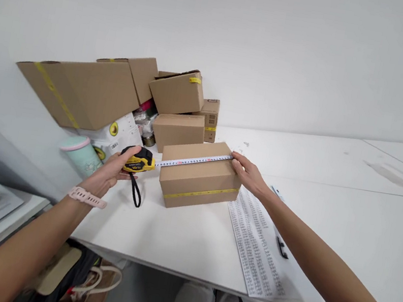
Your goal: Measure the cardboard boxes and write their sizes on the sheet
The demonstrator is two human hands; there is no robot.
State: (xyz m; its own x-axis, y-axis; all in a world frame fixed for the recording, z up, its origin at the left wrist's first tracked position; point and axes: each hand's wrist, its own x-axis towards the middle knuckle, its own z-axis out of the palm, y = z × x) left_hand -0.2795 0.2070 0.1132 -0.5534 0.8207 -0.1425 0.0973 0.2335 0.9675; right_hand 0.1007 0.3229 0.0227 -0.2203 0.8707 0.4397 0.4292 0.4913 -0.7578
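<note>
A closed cardboard box (199, 184) with a yellow tape strip along its front sits on the white table. My left hand (115, 167) is wrapped round a yellow and black tape measure (140, 160), held just left of the box, its black wrist strap dangling. The white blade (195, 161) runs out across the top of the box to its right edge. There my right hand (246, 171) pinches the blade's end against the box's upper right edge, fingers closed. The fingertips hide the very tip of the blade.
Several cardboard boxes (176, 92) are piled at the back left against the wall. A mint cup with a pink lid (83, 154) stands near my left hand. Printed sheets (255, 242) and a black pen-like item (281, 247) lie at right. Bags (89, 289) are below the table edge.
</note>
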